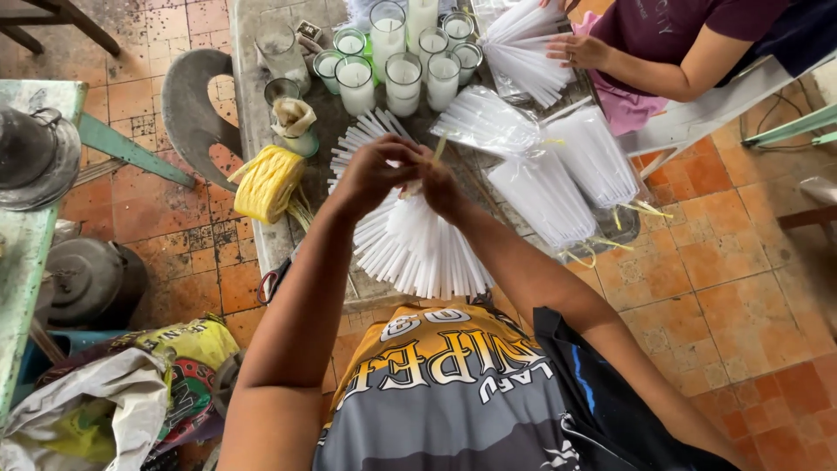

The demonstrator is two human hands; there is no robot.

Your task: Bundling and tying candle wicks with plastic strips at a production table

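Note:
My left hand (373, 172) and my right hand (440, 187) meet over the table, pinched together at the neck of a bundle of thin white candles (418, 244) that fans out toward me. A strip of yellowish string (438, 148) sticks up between my fingers. More white candles (366, 135) lie fanned on the table (253, 52) just behind my hands. Tied clear bags of candles (545, 196) rest to the right of my hands.
Several glass jar candles (403, 80) stand at the table's far side. A roll of yellow string (268, 181) sits at the left edge. Another person's hand (575, 50) holds a candle bundle at top right. Metal pots (87, 279) and sacks (105, 406) crowd the left floor.

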